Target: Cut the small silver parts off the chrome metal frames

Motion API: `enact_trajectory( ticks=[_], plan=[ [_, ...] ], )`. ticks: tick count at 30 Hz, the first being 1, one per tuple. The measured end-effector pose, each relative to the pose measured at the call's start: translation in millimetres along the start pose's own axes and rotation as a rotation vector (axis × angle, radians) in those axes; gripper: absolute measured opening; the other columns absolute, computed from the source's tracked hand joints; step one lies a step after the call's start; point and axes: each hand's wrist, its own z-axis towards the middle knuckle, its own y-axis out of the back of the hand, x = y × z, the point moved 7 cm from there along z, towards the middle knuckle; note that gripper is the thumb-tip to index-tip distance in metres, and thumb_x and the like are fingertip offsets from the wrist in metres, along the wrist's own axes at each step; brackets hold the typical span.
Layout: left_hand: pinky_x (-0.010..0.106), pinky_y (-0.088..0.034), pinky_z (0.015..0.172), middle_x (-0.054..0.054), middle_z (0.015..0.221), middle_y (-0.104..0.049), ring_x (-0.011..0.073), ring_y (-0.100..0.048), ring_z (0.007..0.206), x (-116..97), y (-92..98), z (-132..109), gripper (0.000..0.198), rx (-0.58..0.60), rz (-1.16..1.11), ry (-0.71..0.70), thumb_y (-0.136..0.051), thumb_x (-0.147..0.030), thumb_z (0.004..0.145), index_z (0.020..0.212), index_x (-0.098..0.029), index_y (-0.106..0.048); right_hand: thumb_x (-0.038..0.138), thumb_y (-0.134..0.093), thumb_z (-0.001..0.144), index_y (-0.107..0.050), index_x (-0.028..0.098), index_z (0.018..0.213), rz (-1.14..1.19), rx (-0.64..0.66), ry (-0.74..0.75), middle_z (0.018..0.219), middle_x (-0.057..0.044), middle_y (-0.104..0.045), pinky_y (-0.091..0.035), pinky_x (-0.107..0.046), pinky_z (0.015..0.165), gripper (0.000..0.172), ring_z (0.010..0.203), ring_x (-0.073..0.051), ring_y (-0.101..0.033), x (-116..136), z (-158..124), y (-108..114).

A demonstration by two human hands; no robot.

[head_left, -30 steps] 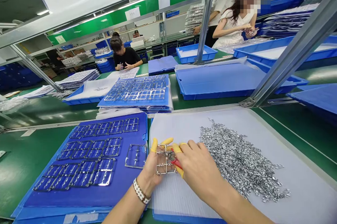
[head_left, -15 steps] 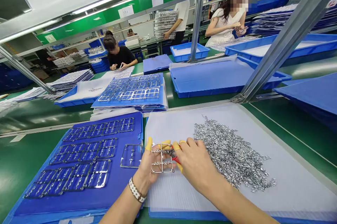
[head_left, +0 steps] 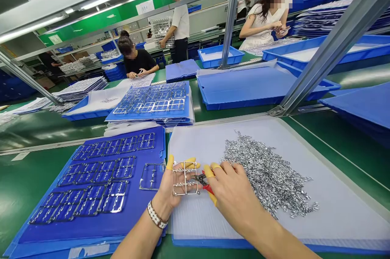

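My left hand (head_left: 171, 184), with yellow covers on its fingertips, holds up a silver rectangular sprue frame (head_left: 185, 188) with small script-shaped parts inside. My right hand (head_left: 230, 190) is closed around red-handled nippers (head_left: 207, 188), their jaws at the right side of the frame, by the middle bar. Whether the jaws touch the metal I cannot tell. Right of my hands, a large heap of small silver parts (head_left: 268, 173) lies on a white sheet (head_left: 201, 226). On my left, several sprue frames (head_left: 114, 196) lie in rows on a blue board (head_left: 100, 230), and a single frame (head_left: 146, 188) lies near my left wrist.
A stack of blue boards with more frames (head_left: 152, 102) stands beyond the left board. Blue trays (head_left: 243, 88) lie across the bench. A slanted metal post (head_left: 323, 52) rises at right. Co-workers sit at far benches; one person (head_left: 181, 19) stands carrying stacked frames.
The nippers have drawn back slightly to the right from the held frame, which has shifted a little left. In the background, the standing person has moved left with the stack.
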Motion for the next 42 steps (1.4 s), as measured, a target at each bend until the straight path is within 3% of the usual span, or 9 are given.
enact_trajectory(
  ticks=[9,15,23,27,32,35,37,40,42],
  plan=[
    [0.032,-0.054,0.055,0.021,0.114,-0.065,0.0248,-0.065,0.083,3,1.3,2,0.067,0.020,0.021,0.005,-0.036,-0.060,0.090,0.118,-0.005,-0.062,0.020,-0.067,0.075,-0.064,0.020,0.092,0.053,0.062,0.023,0.080,-0.004,-0.061,-0.027,-0.039,0.069,0.018,0.080,-0.023,-0.049,12,-6,-10],
    [0.030,-0.054,0.055,0.019,0.118,-0.063,0.0238,-0.065,0.085,3,4.1,3,0.067,0.013,0.047,0.000,-0.037,-0.061,0.089,0.118,-0.006,-0.062,0.020,-0.065,0.077,-0.064,0.020,0.095,0.009,0.072,0.044,0.079,-0.005,-0.059,-0.028,-0.038,0.065,0.018,0.078,-0.024,-0.050,17,-5,-11],
    [0.031,-0.053,0.054,0.019,0.123,-0.060,0.0244,-0.065,0.083,1,3.8,2,0.068,0.013,0.067,-0.014,-0.039,-0.064,0.087,0.117,-0.008,-0.063,0.006,-0.059,0.075,-0.064,0.019,0.089,-0.004,0.049,0.058,0.072,-0.005,-0.060,-0.032,-0.036,0.062,0.019,0.071,-0.022,-0.053,18,-6,-4],
    [0.034,-0.053,0.070,0.016,0.125,-0.059,0.0261,-0.063,0.095,-4,3.0,-3,0.068,-0.015,0.116,-0.143,-0.037,-0.066,0.086,0.121,-0.014,-0.061,0.019,-0.064,0.075,-0.062,0.018,0.094,0.347,0.044,-0.086,0.085,-0.006,-0.065,-0.038,-0.038,0.070,0.019,0.081,-0.025,-0.056,-9,-7,-3],
    [0.040,-0.035,0.104,0.011,0.136,-0.052,0.0280,-0.050,0.119,-15,-13.5,-23,0.067,0.030,0.635,-0.676,-0.059,-0.053,0.082,0.141,-0.026,-0.043,0.041,-0.056,0.080,-0.057,0.022,0.092,1.304,0.118,-0.447,0.077,0.000,-0.063,-0.046,-0.031,0.065,0.023,0.070,-0.017,-0.058,-16,3,-37],
    [0.045,-0.021,0.112,0.012,0.140,-0.047,0.0319,-0.038,0.131,-15,-31.2,-40,0.079,0.075,0.978,-0.901,-0.073,-0.039,0.074,0.143,-0.025,-0.038,0.039,-0.061,0.075,-0.055,0.020,0.091,1.622,0.003,-0.540,0.081,-0.001,-0.063,-0.049,-0.031,0.070,0.025,0.076,-0.017,-0.061,-8,12,-52],
    [0.045,-0.014,0.115,0.012,0.146,-0.040,0.0330,-0.028,0.137,-20,-37.0,-48,0.082,0.057,1.064,-0.962,-0.076,-0.035,0.071,0.143,-0.025,-0.038,0.036,-0.061,0.075,-0.055,0.020,0.092,1.626,-0.059,-0.538,0.083,-0.002,-0.064,-0.050,-0.031,0.071,0.024,0.077,-0.018,-0.062,-9,14,-54],
    [0.042,-0.015,0.115,0.005,0.156,-0.022,0.0298,-0.018,0.142,-31,-28.9,-45,0.076,-0.033,0.871,-0.879,-0.070,-0.041,0.076,0.143,-0.030,-0.037,0.025,-0.055,0.080,-0.056,0.020,0.097,1.343,-0.212,-0.395,0.084,-0.003,-0.064,-0.050,-0.030,0.067,0.018,0.073,-0.016,-0.061,-13,11,-39],
    [0.040,-0.025,0.112,0.002,0.157,-0.019,0.0280,-0.025,0.140,-30,-13.6,-34,0.068,-0.100,0.582,-0.719,-0.063,-0.046,0.081,0.143,-0.034,-0.036,0.013,-0.048,0.082,-0.056,0.019,0.102,1.046,-0.401,-0.183,0.085,-0.005,-0.064,-0.049,-0.031,0.065,0.023,0.073,-0.017,-0.058,-4,8,-17]
  ],
)
